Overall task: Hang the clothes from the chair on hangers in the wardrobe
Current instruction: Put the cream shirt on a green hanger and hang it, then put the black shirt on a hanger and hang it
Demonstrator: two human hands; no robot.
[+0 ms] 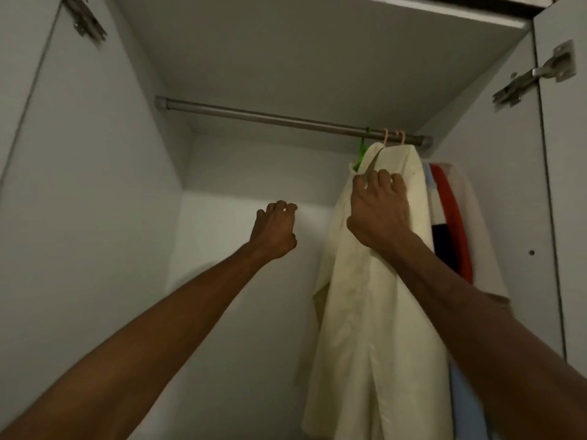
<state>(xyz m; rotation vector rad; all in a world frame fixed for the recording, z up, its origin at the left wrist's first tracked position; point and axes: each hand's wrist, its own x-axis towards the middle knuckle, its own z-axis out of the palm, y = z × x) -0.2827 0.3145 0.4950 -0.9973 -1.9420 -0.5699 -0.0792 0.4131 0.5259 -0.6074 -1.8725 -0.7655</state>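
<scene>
Inside the white wardrobe a grey rail (270, 117) runs across the top. At its right end a pale cream shirt (365, 328) hangs from a beige hanger hook (385, 137), next to a green hanger (362, 154). My right hand (379, 211) grips the cream shirt near its shoulder, fingers curled over the cloth. To the left of the shirt my left hand (274, 230) is raised in mid-air, fingers loosely curled, holding nothing.
Behind the cream shirt hang a red and dark garment (451, 223), a white one (479, 236) and a light blue one (463, 401). Door hinges sit at upper left (84, 17) and upper right (536, 74). The chair is out of view.
</scene>
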